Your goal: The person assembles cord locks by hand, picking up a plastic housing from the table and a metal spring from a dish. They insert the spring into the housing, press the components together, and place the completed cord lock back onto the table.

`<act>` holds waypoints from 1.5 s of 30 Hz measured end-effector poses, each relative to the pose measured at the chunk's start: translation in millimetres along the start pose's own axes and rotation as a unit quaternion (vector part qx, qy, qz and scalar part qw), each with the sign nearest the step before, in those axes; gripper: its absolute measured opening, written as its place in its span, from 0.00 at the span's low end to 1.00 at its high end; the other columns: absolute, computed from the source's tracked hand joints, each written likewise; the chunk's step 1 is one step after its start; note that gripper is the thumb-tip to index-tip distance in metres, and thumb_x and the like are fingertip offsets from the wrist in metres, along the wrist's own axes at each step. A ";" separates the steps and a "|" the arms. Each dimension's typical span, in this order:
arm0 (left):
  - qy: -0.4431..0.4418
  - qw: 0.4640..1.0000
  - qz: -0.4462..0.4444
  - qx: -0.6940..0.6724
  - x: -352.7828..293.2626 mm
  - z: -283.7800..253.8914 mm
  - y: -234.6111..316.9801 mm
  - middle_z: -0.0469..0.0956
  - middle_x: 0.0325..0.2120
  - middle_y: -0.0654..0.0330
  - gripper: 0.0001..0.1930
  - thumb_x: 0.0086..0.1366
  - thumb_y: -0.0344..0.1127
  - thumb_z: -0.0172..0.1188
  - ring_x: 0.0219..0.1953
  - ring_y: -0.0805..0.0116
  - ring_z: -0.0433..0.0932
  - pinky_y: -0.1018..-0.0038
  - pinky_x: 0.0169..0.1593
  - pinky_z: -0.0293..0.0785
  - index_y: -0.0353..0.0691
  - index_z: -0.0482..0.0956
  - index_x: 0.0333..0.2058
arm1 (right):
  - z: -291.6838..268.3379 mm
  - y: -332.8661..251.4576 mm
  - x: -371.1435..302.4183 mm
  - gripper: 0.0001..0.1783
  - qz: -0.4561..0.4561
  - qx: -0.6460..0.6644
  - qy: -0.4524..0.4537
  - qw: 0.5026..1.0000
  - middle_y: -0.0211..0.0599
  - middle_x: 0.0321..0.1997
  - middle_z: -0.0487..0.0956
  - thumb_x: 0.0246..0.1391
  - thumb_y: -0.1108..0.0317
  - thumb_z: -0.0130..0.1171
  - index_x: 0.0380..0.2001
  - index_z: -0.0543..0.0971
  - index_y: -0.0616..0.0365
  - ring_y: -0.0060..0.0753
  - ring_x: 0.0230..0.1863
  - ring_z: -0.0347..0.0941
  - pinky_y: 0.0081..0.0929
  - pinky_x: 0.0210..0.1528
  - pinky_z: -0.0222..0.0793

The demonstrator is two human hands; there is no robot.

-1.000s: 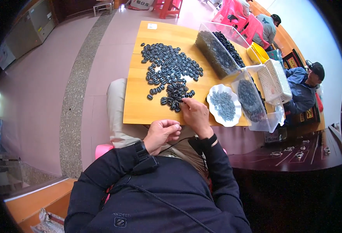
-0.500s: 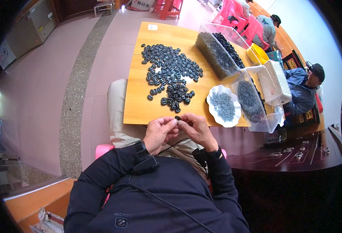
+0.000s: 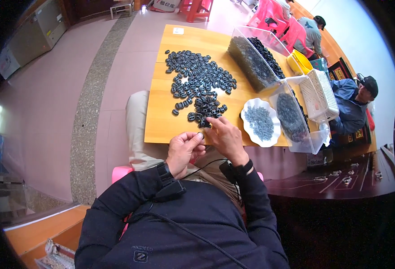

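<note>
Small black oval pieces with two holes, which look like cord locks [image 3: 202, 69], lie spread over the yellow wooden table [image 3: 159, 107]. A tighter heap of them [image 3: 210, 106] sits toward the near edge. My left hand [image 3: 184, 150] is just off that edge, thumb and index finger pinched on a small dark piece, mostly hidden. Reaching to the heap's near side, my right hand [image 3: 226, 140] has its fingertips on a black cord lock [image 3: 206, 125]. To its right stands a white scalloped dish [image 3: 277, 127] of tiny grey springs [image 3: 259, 121].
Two clear plastic bins [image 3: 251, 67] of black parts line the table's right side. Beyond them are a white perforated basket [image 3: 325, 94] and a yellow bowl [image 3: 299, 62]. A co-worker in blue [image 3: 347, 105] sits at the right. Dark cords hang by my wrists.
My hands have parted. The right one has moved up and forward from the left to the near side of the heap, while the left stays pinched in place.
</note>
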State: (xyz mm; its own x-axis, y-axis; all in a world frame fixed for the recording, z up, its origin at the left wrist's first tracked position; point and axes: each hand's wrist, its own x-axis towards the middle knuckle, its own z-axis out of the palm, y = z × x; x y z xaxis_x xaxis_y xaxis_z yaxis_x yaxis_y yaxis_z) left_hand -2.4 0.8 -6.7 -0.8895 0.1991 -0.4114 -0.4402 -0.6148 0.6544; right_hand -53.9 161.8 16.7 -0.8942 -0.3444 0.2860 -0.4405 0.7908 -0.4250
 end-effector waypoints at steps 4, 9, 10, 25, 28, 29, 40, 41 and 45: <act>0.010 1.000 -0.003 0.000 -1.0 0.4 2.6 0.76 0.29 0.64 0.07 0.66 0.36 0.57 0.29 0.78 0.76 0.78 0.34 0.79 0.38 0.74 0.36 | 2.4 2.4 0.1 0.12 0.023 -0.013 0.022 0.999 0.38 0.36 0.78 0.50 0.66 0.62 0.40 0.81 0.52 0.43 0.32 0.77 0.35 0.32 0.71; 0.017 1.000 0.005 -0.010 -0.4 -0.9 2.6 0.76 0.29 0.63 0.08 0.66 0.36 0.57 0.29 0.77 0.76 0.76 0.34 0.81 0.38 0.74 0.36 | 1.2 9.2 -1.8 0.10 0.031 -0.001 0.036 0.999 0.39 0.36 0.78 0.50 0.66 0.62 0.37 0.81 0.53 0.44 0.32 0.77 0.35 0.33 0.71; 0.017 1.000 0.005 -0.009 0.1 -1.2 2.4 0.76 0.29 0.63 0.08 0.66 0.36 0.57 0.29 0.77 0.76 0.76 0.34 0.81 0.38 0.74 0.36 | 1.0 10.4 -1.6 0.10 0.032 -0.001 0.037 0.999 0.39 0.36 0.78 0.50 0.66 0.62 0.37 0.81 0.53 0.44 0.31 0.77 0.35 0.33 0.71; 0.055 0.997 0.039 -0.031 -1.8 -4.4 7.5 0.77 0.30 0.62 0.08 0.65 0.37 0.58 0.29 0.76 0.76 0.75 0.35 0.79 0.39 0.74 0.37 | 8.3 1.5 -3.6 0.10 -0.068 -0.049 0.015 0.996 0.34 0.30 0.75 0.52 0.66 0.60 0.39 0.80 0.48 0.41 0.25 0.75 0.35 0.25 0.69; 0.055 0.997 0.038 -0.034 -1.8 -5.2 8.4 0.77 0.30 0.62 0.08 0.65 0.36 0.58 0.29 0.76 0.76 0.75 0.35 0.79 0.39 0.74 0.38 | 7.2 -0.4 -3.5 0.10 -0.069 -0.048 0.024 0.996 0.34 0.30 0.75 0.52 0.65 0.60 0.39 0.80 0.48 0.40 0.25 0.75 0.35 0.24 0.69; 0.054 0.997 0.039 -0.035 -1.9 -5.6 8.5 0.77 0.30 0.63 0.08 0.65 0.37 0.58 0.29 0.76 0.76 0.75 0.35 0.79 0.39 0.73 0.38 | 6.6 -2.1 -3.6 0.10 -0.068 -0.050 0.024 0.996 0.34 0.30 0.75 0.52 0.64 0.60 0.40 0.79 0.48 0.40 0.25 0.75 0.35 0.24 0.68; 0.064 0.995 0.056 -0.054 -0.3 -8.5 8.8 0.77 0.29 0.61 0.09 0.65 0.36 0.59 0.27 0.75 0.77 0.77 0.34 0.79 0.37 0.73 0.39 | 0.9 -10.3 -16.1 0.11 -0.134 -0.051 -0.020 0.989 0.32 0.36 0.73 0.49 0.62 0.62 0.38 0.78 0.47 0.36 0.28 0.74 0.32 0.26 0.69; 0.063 0.995 0.055 -0.053 -0.8 -8.1 9.9 0.77 0.30 0.61 0.10 0.65 0.36 0.59 0.27 0.75 0.77 0.77 0.34 0.79 0.37 0.73 0.39 | 0.5 -10.1 -19.4 0.12 -0.149 -0.053 -0.022 0.987 0.31 0.37 0.72 0.48 0.62 0.62 0.38 0.77 0.47 0.34 0.32 0.74 0.31 0.28 0.70; 0.061 0.996 0.030 -0.054 -2.3 -8.1 14.8 0.77 0.32 0.59 0.12 0.66 0.36 0.58 0.29 0.74 0.77 0.76 0.35 0.80 0.35 0.71 0.43 | 0.7 -10.0 -28.5 0.10 -0.179 -0.046 0.011 0.983 0.30 0.37 0.74 0.46 0.65 0.61 0.35 0.77 0.50 0.33 0.32 0.73 0.30 0.30 0.70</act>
State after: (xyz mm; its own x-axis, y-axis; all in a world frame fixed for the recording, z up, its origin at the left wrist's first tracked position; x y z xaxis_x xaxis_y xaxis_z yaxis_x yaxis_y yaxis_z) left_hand -5.8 -15.0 -1.2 -0.8890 0.0691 -0.4527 -0.3655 -0.7026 0.6106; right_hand -24.1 163.3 12.2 -0.6805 -0.5991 0.4218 -0.7168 0.6635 -0.2142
